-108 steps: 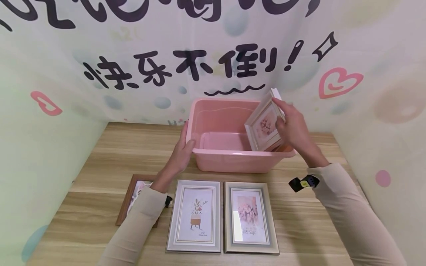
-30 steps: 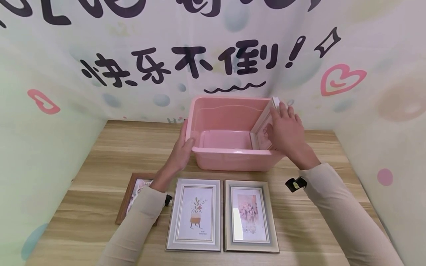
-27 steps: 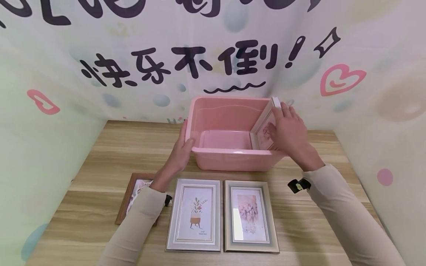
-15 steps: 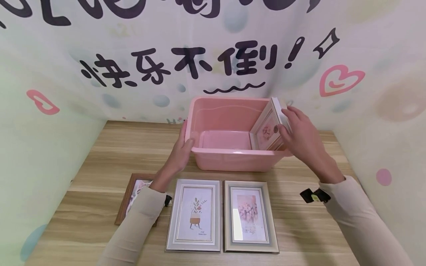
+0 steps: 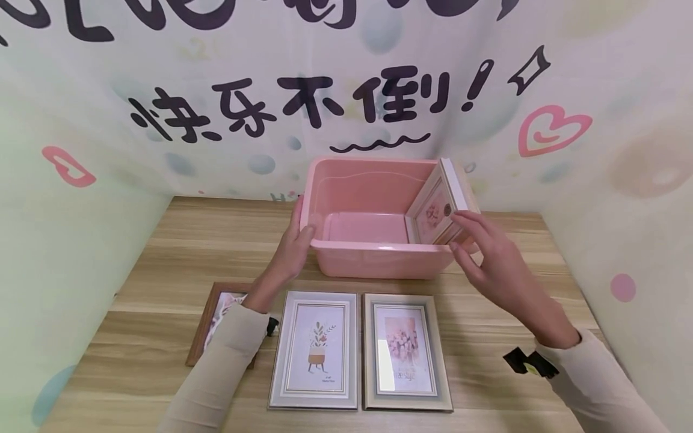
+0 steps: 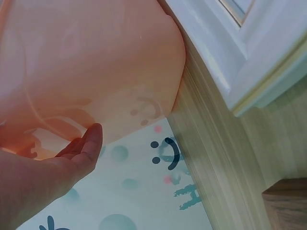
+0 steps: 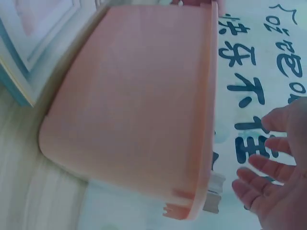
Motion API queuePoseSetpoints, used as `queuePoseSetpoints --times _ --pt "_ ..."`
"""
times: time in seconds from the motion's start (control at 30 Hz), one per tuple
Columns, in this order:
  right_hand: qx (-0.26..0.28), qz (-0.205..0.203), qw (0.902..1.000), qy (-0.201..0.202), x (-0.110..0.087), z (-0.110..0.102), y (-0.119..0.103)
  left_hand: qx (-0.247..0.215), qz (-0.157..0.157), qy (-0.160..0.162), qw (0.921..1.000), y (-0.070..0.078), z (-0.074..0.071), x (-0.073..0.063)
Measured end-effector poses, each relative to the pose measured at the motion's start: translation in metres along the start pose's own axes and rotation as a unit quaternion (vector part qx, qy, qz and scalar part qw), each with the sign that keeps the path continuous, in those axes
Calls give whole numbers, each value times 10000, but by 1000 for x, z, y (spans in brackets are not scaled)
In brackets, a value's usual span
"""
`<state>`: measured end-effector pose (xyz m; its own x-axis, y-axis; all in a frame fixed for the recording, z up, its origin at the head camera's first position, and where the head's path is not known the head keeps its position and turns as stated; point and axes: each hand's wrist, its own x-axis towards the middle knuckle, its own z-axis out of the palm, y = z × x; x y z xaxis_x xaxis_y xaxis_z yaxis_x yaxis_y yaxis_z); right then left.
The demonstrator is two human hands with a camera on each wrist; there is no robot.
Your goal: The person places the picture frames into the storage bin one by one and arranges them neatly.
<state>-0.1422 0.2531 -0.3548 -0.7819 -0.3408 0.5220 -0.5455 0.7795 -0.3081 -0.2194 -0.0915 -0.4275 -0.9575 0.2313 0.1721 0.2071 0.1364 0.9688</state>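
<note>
A pink plastic tub (image 5: 379, 264) stands at the back of the table. My left hand (image 5: 292, 249) grips its left rim, thumb over the edge; in the left wrist view that hand's fingers (image 6: 93, 143) lie against the tub's outer wall. Inside, a white picture frame (image 5: 430, 210) with a pink flower print leans upright on the right end, a pale edge showing behind it. By the tub's front right corner is my right hand (image 5: 495, 258), fingers spread and overlapping the frame's lower corner in the head view. The right wrist view shows this hand (image 7: 283, 177) holding nothing.
In front of the tub, a silver-white frame (image 5: 280, 373) and a cream frame (image 5: 445, 373) lie flat side by side. A brown wooden frame (image 5: 203, 328) is partly hidden under the left sleeve. A printed cloth wall (image 5: 233, 174) rises behind the tub.
The white frame has gone from tilted in my right hand to leaning on the tub's right end. My right hand has let go and drawn back toward me; the left stays put.
</note>
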Motion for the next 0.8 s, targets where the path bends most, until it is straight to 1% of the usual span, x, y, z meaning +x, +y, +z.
queuePoseSetpoints --times 0.1,0.17,0.3,0.33,0.43,0.5,0.6,0.8 --pt "50 -337 9994 -76 -7 4 -4 -32 -113 -26 9999 7 -1 -2" --pt "62 -527 9985 -124 -11 7 -5 -50 -186 -61 9998 17 -1 -5" --pt "57 -774 9966 -293 -19 12 -9 -64 -264 -129 9995 34 -1 -10" --pt "101 -829 9959 -340 -21 14 -9 -61 -267 -136 9995 37 -1 -11" --pt "222 -927 9939 -558 -26 19 -10 -80 -246 -149 9996 38 -1 -12" --pt "304 -897 9923 -793 -29 23 -9 -106 -234 -146 9996 38 -1 -12" --pt "401 -683 9890 -1251 -36 30 -7 -104 -252 -138 9995 36 -1 -11" --pt "523 -209 9768 -2066 -48 49 6 -82 -303 -155 9994 36 -1 -11"
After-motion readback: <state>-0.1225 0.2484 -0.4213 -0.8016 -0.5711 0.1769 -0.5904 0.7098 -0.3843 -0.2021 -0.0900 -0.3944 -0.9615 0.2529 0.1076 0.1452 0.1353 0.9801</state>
